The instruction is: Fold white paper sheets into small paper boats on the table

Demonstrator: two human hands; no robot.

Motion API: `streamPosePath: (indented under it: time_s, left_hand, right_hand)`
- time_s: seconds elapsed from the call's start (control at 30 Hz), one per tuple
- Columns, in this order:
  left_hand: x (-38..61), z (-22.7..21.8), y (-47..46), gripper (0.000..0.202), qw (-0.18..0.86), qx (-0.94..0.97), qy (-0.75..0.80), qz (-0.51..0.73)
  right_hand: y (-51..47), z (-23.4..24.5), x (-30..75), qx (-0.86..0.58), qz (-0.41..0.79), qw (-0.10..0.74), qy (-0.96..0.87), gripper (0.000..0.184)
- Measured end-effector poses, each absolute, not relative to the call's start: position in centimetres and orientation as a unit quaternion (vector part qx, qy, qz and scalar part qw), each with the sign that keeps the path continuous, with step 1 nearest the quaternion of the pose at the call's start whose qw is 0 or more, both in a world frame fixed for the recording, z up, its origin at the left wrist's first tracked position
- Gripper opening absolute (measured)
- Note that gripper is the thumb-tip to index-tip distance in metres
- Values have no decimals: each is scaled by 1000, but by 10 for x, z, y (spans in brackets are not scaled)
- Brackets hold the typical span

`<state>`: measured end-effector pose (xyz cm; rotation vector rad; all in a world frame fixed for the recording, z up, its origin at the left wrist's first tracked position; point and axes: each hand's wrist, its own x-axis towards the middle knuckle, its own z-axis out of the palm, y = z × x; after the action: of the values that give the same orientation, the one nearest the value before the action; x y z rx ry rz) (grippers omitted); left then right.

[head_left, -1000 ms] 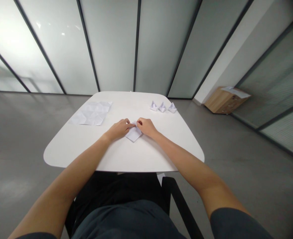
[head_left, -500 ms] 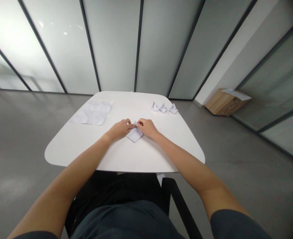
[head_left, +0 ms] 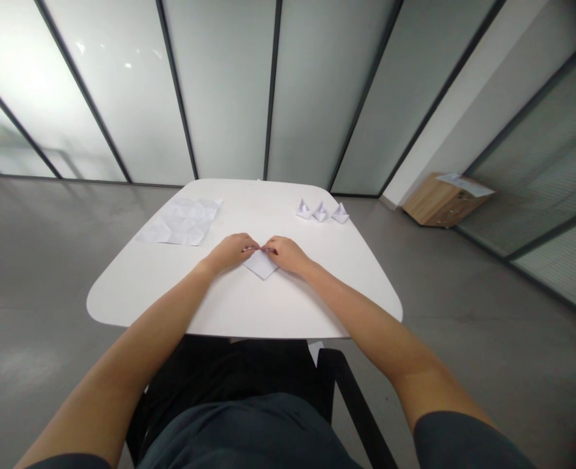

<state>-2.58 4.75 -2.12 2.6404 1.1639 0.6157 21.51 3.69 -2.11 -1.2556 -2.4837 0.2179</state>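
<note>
Near the table's (head_left: pixel 263 312) far right corner, three boats (head_left: pixel 320 213) look done; your left hand (head_left: pixel 234 251) and right hand (head_left: pixel 287 253), nearly closed, pinch a part-folded sheet (head_left: pixel 261 266); left-edge creased paper (head_left: pixel 183 222) seems unshaped.

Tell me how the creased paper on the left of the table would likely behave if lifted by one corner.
The creased paper would probably flop, being thin and spread wide. It looks light, so a nudge may slide it across the smooth-looking table. Its crease lines may bend first.
</note>
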Motion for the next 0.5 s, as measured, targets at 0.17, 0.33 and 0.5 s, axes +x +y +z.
streamPosePath:
  time_s: [0.17,0.33,0.5]
  left_hand:
    - [-31,-21,49,41,33,901,395,173]
    - [-41,-23,57,42,27,915,371,155]
    - [-50,-19,63,35,53,919,353,165]
  right_hand:
    - [41,-23,215,-421,45,151,-893,36]
    - [50,-27,215,-429,55,151,-889,43]
    - [53,-26,222,-447,90,157,-876,42]
